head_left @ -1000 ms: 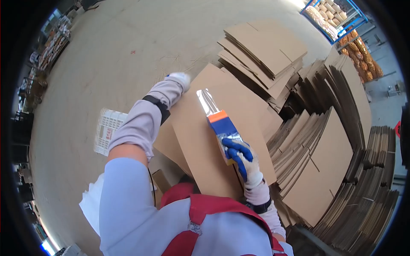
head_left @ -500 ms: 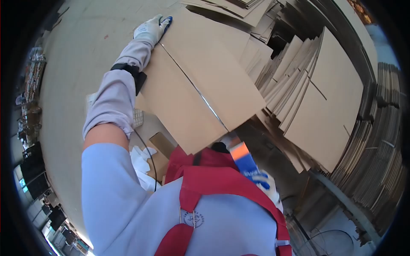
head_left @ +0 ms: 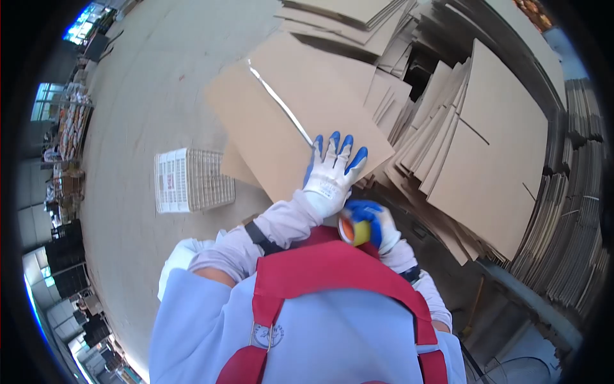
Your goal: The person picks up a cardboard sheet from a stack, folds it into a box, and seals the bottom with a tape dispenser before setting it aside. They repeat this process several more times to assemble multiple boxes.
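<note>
My left hand [head_left: 329, 176], in a white glove with blue fingertips, lies flat with fingers spread on a brown cardboard box [head_left: 256, 121]. It covers the near end of a shiny strip of tape [head_left: 278, 99] that runs along the box's top. Just below, at the near edge of the box, my right hand [head_left: 380, 224] is closed around a tape roll [head_left: 348, 230] with an orange core. This hand is blurred, and the tape's free end cannot be made out.
A white plastic crate [head_left: 192, 182] stands on the floor to the left. Stacked cardboard sheets [head_left: 489, 153] lean on the right, with more flat cardboard [head_left: 352, 22] at the far side. A metal rail [head_left: 531, 307] runs along the lower right.
My left hand has come from the box's far edge to its near end and flattened on the tape. My right hand has risen with the tape roll to the near edge.
</note>
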Available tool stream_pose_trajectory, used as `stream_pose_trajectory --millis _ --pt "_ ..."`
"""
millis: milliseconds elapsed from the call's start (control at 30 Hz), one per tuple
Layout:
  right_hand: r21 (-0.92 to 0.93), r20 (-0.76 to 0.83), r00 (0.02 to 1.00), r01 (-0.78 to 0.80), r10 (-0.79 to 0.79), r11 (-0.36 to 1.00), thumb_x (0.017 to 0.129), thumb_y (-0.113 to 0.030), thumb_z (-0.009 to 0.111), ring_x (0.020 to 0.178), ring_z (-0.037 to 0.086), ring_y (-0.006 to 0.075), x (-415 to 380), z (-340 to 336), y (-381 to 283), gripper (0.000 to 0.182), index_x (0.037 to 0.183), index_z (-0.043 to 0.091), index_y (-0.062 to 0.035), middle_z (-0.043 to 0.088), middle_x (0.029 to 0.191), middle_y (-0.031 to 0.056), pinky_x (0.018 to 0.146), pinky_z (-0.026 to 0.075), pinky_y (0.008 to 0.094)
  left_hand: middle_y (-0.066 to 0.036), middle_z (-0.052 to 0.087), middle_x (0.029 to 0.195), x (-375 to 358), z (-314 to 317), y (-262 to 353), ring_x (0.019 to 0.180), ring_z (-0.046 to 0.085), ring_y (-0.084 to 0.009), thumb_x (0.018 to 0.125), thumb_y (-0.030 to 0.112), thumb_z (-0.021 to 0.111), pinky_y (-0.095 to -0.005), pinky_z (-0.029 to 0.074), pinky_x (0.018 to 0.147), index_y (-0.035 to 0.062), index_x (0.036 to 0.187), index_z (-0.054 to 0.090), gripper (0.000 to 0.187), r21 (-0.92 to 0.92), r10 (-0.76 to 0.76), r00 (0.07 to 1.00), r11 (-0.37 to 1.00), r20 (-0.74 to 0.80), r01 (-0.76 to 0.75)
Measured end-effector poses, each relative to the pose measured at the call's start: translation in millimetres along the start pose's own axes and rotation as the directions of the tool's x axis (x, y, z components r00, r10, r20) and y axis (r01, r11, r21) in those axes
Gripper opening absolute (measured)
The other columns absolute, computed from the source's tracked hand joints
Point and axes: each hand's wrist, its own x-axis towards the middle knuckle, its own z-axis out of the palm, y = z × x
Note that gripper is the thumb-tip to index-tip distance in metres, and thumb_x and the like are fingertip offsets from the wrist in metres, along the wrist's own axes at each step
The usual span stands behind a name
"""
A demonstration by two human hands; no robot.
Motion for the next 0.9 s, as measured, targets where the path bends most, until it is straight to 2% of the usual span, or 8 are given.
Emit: stream_pose_trajectory --millis 133,233,433,533,600,733,833,900 --pt "-0.245 0.145 0.893 -0.386 0.427 0.890 0.082 -0.004 0.054 0.078 0.062 0.0142 5 17 -32 0.024 0.101 0.068 0.0000 0.069 0.093 0.0085 0.073 0.049 0.0257 -0.021 0.029 0.150 7 -31 -73 0.140 0.023 -0.0406 0.081 0.027 0.068 -0.0526 0.015 0.115 0.0104 0.140 0.042 0.067 -0.342 0.200 0.980 0.922 0.020 -0.181" --pt "-0.417 0.191 0.929 -0.216 0.318 0.883 0.082 -0.028 0.059 0.080 0.066 0.0261 6 23 -82 0.030 0.106 0.068 -0.0123 0.069 0.088 0.0077 0.073 0.051 0.0351 -0.014 0.053 0.129 40 -57 -195 0.129 0.045 -0.0307 0.082 0.013 0.069 -0.0413 0.040 0.104 0.0110 0.129 0.051 0.051 -0.868 -0.402 0.911 0.481 -0.094 0.123" --pt "-0.926 0.130 0.920 -0.021 0.371 0.377 0.086 -0.016 0.053 0.088 0.066 0.0277 103 -17 16 0.021 0.100 0.067 -0.0072 0.068 0.095 0.0147 0.079 0.051 0.0379 -0.020 0.051 0.135 46 -44 -372 0.124 0.050 -0.0343 0.084 0.072 0.039 -0.0418 0.038 0.104 0.0061 0.137 0.046 0.084 -0.068 -0.782 0.622 0.619 0.040 0.783" --pt "-0.861 0.298 0.917 0.379 -0.267 0.340 0.087 -0.011 0.054 0.089 0.065 0.0299 95 -36 -9 0.017 0.094 0.069 -0.0096 0.069 0.090 0.0105 0.082 0.049 0.0423 -0.019 0.051 0.134 -42 -77 -343 0.126 0.047 -0.0346 0.083 0.073 0.042 -0.0390 0.037 0.106 0.0059 0.131 0.052 0.083 -0.115 -0.835 0.525 0.513 0.166 0.851" --pt "-0.959 0.085 0.847 -0.072 0.524 0.273 0.084 -0.034 0.058 0.104 0.060 0.0354 171 -64 58 0.031 0.101 0.070 -0.0118 0.066 0.109 0.0157 0.084 0.051 0.0398 -0.020 0.061 0.121 -139 -82 -334 0.116 0.055 -0.0360 0.087 0.065 0.046 -0.0404 0.042 0.098 0.0061 0.122 0.060 0.069 -0.259 -0.921 0.369 0.327 0.129 0.909" --pt "-0.796 0.561 0.717 0.605 0.414 0.031 0.082 -0.041 0.061 0.104 0.061 0.0332 246 54 45 0.036 0.101 0.071 -0.0120 0.067 0.107 0.0138 0.086 0.051 0.0399 -0.020 0.063 0.118 -350 -113 -241 0.112 0.059 -0.0326 0.091 0.054 0.050 -0.0375 0.044 0.097 0.0039 0.122 0.060 0.060 -0.286 -0.990 -0.117 -0.090 -0.080 0.954" --pt "-0.486 0.554 0.495 0.845 0.669 -0.223 0.079 -0.047 0.064 0.101 0.064 0.0303 242 186 46 0.042 0.101 0.072 -0.0116 0.068 0.107 0.0131 0.086 0.051 0.0390 -0.020 0.064 0.115 -522 -111 -100 0.106 0.059 -0.0385 0.096 0.036 0.049 -0.0421 0.045 0.095 0.0057 0.118 0.063 0.040 -0.349 -0.861 -0.113 0.078 -0.495 0.934" --pt "-0.345 0.801 0.222 0.930 0.556 0.125 0.080 -0.043 0.063 0.092 0.066 0.0330 195 259 61 0.038 0.099 0.072 -0.0112 0.068 0.103 0.0161 0.078 0.054 0.0401 -0.018 0.065 0.115 -616 -120 18 0.104 0.062 -0.0318 0.096 0.030 0.049 -0.0356 0.046 0.093 0.0029 0.123 0.060 0.040 -0.521 -0.765 -0.466 -0.202 -0.445 0.830"
